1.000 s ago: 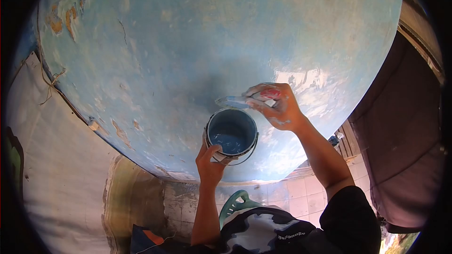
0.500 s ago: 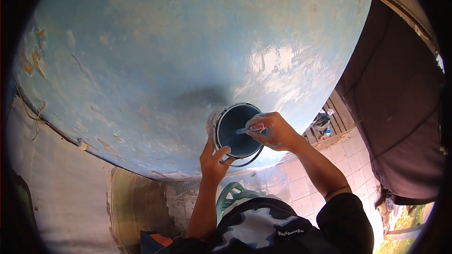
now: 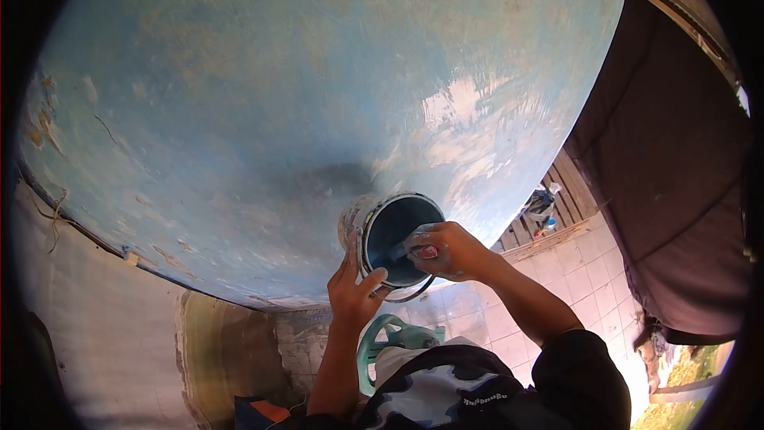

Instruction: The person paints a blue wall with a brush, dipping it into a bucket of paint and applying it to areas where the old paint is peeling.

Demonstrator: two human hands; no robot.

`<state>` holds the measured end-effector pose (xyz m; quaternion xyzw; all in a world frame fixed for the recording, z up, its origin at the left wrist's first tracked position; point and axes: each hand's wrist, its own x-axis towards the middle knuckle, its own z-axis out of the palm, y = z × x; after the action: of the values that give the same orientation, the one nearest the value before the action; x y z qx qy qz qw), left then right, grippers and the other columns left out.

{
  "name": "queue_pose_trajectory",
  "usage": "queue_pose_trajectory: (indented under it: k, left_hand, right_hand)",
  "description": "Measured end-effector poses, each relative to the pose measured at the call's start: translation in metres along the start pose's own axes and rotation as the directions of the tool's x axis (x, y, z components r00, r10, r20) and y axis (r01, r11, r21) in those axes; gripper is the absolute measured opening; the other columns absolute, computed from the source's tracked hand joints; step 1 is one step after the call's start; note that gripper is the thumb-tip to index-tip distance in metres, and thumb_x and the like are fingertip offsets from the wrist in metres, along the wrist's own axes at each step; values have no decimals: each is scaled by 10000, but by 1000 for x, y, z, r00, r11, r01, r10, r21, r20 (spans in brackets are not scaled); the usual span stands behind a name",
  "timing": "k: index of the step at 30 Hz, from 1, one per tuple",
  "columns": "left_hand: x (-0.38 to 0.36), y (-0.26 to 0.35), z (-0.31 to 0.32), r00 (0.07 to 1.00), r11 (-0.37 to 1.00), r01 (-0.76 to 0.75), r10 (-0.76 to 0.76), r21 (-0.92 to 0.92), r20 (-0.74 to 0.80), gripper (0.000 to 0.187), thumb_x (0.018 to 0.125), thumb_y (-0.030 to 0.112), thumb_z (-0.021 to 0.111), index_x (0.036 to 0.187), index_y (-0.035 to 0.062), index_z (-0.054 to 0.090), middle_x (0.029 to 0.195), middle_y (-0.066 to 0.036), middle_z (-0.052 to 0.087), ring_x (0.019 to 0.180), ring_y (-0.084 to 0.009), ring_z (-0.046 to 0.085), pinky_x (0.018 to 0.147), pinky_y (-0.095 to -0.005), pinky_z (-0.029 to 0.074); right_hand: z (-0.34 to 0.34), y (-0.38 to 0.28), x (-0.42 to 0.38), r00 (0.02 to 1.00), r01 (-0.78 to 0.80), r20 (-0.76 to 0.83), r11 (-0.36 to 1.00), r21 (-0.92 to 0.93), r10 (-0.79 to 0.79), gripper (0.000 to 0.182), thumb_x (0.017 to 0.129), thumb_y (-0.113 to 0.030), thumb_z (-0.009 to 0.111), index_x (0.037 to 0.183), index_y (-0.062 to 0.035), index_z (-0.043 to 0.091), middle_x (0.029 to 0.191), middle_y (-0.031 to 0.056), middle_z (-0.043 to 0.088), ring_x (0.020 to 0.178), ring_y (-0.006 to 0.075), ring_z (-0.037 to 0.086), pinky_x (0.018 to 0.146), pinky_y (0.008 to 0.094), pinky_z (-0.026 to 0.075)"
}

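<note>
A round bucket (image 3: 402,240) with a wire handle and pale-smeared sides is tilted toward me. My left hand (image 3: 355,291) is wrapped round its side, the thumb over the rim. At the mouth of the bucket, my right hand (image 3: 446,252), smeared with pale paste, is closed on a small tool with a red part (image 3: 428,252). The tool's far end points into the bucket and is partly hidden by my fingers. Just beyond the bucket rises a large curved blue surface (image 3: 302,87) with whitish patches and a shiny wet-looking area.
Behind the bucket's lower side is a green plastic chair (image 3: 390,337). Pale floor tiles (image 3: 509,310) run to the right, with wooden slats (image 3: 569,191) and small items (image 3: 543,205) beyond. A dark cloth (image 3: 668,159) hangs at the right; a pale sheet (image 3: 103,310) lies left.
The bucket and both hands sit slightly lower in the view. My right hand has turned and reaches further into the bucket's mouth with the tool. The view has shifted a little.
</note>
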<state>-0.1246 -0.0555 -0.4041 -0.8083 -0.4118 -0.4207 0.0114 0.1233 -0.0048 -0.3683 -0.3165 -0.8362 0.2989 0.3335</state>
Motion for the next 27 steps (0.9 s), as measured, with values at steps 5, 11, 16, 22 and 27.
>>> queue_pose_trajectory:
  k: [5, 11, 16, 22, 27]
  left_hand:
    - [7, 12, 6, 995, 989, 103, -104, -105, -5, 435, 519, 174, 965, 858, 111, 701, 1452, -365, 535, 1255, -476, 641, 957, -463, 582]
    - [5, 13, 26, 990, 959, 130, -138, -251, -17, 543, 565, 208, 995, 958, 71, 646, 1361, -319, 623, 1150, -422, 703, 932, -426, 580]
    - [6, 11, 25, 986, 916, 167, -164, -364, 40, 543, 579, 232, 1008, 969, 84, 661, 1229, -249, 698, 1097, -370, 725, 905, -412, 587]
    - [10, -2, 33, 978, 871, 208, -201, -445, 64, 526, 562, 168, 1004, 967, 77, 682, 1184, -221, 721, 1073, -357, 730, 916, -408, 576]
    - [17, -8, 37, 965, 847, 263, -221, -461, 144, 499, 576, 52, 976, 971, 60, 672, 1180, -197, 727, 1096, -326, 722, 941, -393, 561]
  right_hand:
    - [-29, -2, -17, 983, 27, -185, 994, 104, -7, 265, 784, -32, 831, 1039, -6, 762, 1015, 164, 767, 845, 291, 756, 752, 355, 607]
    - [-42, 1, -34, 958, 48, -285, 997, 62, -28, 245, 821, -62, 793, 1062, -25, 768, 1017, 170, 763, 867, 319, 743, 796, 377, 599]
    - [-47, -14, -44, 935, -72, -341, 993, 91, 99, 229, 822, -50, 784, 1049, -20, 784, 1042, 174, 767, 897, 298, 748, 829, 368, 596]
    - [-56, -30, -45, 890, -69, -450, 997, 38, 79, 195, 799, -12, 787, 991, 16, 769, 989, 173, 763, 871, 268, 746, 808, 347, 589]
    - [-57, -14, -48, 626, 96, -775, 977, 191, 91, 147, 844, 11, 709, 975, 68, 746, 1005, 187, 748, 855, 225, 730, 781, 326, 587]
